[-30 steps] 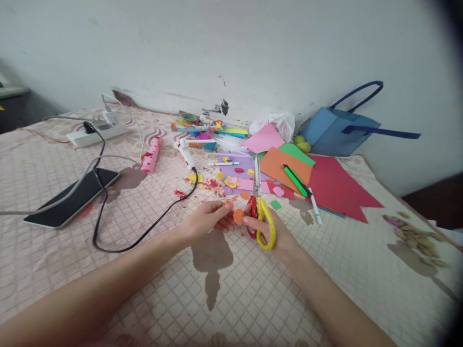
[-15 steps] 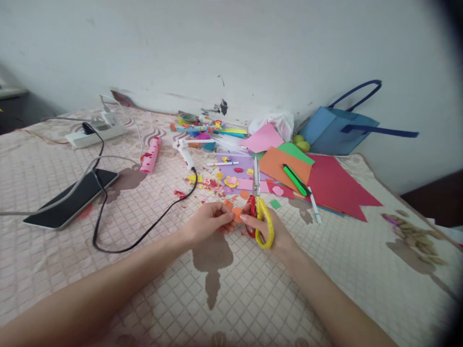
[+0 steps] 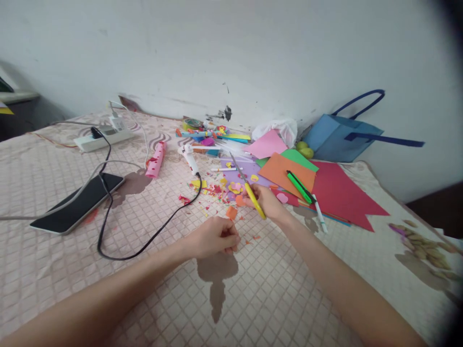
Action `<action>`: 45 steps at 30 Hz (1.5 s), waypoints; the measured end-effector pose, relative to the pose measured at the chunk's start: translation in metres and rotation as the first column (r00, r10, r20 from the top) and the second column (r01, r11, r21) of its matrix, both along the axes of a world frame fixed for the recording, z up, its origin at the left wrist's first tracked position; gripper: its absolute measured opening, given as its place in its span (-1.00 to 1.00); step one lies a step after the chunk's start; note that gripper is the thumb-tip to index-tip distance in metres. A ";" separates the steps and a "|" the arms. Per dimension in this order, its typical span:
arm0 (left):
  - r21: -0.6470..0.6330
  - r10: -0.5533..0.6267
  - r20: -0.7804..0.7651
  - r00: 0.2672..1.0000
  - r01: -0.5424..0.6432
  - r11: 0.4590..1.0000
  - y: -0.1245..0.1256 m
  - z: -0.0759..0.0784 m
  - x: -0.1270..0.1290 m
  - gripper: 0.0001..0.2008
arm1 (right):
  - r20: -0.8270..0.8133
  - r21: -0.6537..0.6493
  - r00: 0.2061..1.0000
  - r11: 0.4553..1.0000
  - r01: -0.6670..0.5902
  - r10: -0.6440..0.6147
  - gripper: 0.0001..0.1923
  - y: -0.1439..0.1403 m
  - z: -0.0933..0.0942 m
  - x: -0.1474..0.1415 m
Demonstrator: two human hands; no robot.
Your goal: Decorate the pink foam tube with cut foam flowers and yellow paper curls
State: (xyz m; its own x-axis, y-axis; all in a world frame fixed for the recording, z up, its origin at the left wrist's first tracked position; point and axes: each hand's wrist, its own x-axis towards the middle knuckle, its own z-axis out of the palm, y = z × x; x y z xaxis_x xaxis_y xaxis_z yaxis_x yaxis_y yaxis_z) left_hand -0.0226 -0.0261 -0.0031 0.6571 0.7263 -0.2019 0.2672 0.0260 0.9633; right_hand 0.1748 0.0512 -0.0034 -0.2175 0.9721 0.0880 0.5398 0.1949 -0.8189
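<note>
My right hand (image 3: 270, 205) grips the yellow-and-red scissors (image 3: 254, 198), blades shut and pointing up-left over the purple sheet (image 3: 246, 168). A small orange cut-out (image 3: 239, 200) sits at its fingertips. My left hand (image 3: 216, 237) rests on the quilted cover with its fingers curled in; nothing shows in it. Between the hands lies an orange paper piece (image 3: 231, 212) among small scraps.
Orange (image 3: 280, 169), green and red (image 3: 340, 193) sheets, a green marker (image 3: 299, 187) and a white pen (image 3: 320, 210) lie right. A glue gun (image 3: 189, 156) with black cable (image 3: 152, 236), a phone (image 3: 77, 202), power strip (image 3: 103, 137), pink roll (image 3: 156, 161) and blue bag (image 3: 340, 137) are around.
My hands have come apart. The right hand carried the scissors forward toward the paper pile, tilting the blades left. The left hand drew back and closed; an orange piece now lies on the cover.
</note>
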 end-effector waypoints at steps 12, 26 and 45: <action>0.278 0.139 -0.133 0.981 -0.098 0.956 0.018 0.019 -0.017 -0.80 | 0.206 0.059 0.975 0.994 -0.095 0.081 -0.84 0.001 -0.004 0.000; 0.301 0.233 -0.119 0.965 -0.188 0.935 0.033 0.009 -0.029 -0.78 | 0.207 0.132 0.965 0.982 0.132 -0.158 -0.73 -0.019 -0.002 0.048; 0.658 0.440 -0.395 0.807 -0.086 0.748 0.042 0.002 0.005 -0.80 | 0.703 0.341 0.603 0.923 0.181 -0.378 -0.64 -0.049 -0.021 0.108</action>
State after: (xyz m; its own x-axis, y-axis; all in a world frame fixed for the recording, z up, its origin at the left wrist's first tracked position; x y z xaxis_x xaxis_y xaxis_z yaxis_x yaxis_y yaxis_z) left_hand -0.0180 0.0158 -0.0007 0.3495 0.9327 0.0893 0.7767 -0.3418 0.5292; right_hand 0.2825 0.0018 -0.0245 -0.0236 0.9721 0.2332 0.9970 0.0400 -0.0660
